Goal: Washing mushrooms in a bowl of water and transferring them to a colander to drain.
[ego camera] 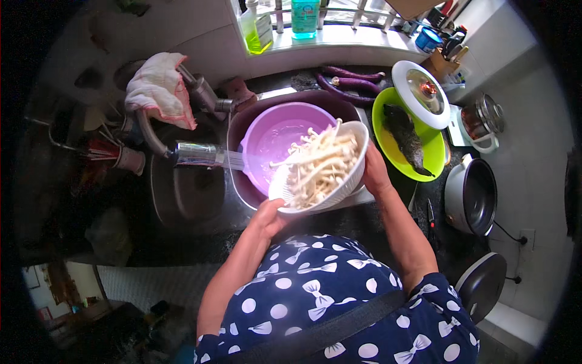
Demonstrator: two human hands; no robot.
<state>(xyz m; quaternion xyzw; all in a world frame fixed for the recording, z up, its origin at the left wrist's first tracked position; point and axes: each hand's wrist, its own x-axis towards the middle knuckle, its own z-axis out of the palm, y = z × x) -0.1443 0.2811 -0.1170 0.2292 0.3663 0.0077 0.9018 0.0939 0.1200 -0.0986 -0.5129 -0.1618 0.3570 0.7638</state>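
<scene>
A white plastic colander (pixel 348 193) full of enoki-like long-stemmed mushrooms (pixel 318 168) is tilted over a purple plastic basin (pixel 268 120). My left hand (pixel 271 217) grips its near left rim, and my right hand (pixel 376 169) holds its right side. The basin sits in the right bowl of a steel sink (pixel 236 189) with some water in it. From a faucet's spray head (pixel 196 154) at the left, water streams towards the basin and the colander. The colander hides the basin's near right part.
Purple eggplants (pixel 357 85) lie behind the sink. A green basin (pixel 384 136) at right holds a dark fish-like item (pixel 407 136), with a glass lid (pixel 425 93) leaning on its rim. Further right are an open pot (pixel 470 195) and a small knife (pixel 430 213). A cloth (pixel 159 88) hangs over the faucet.
</scene>
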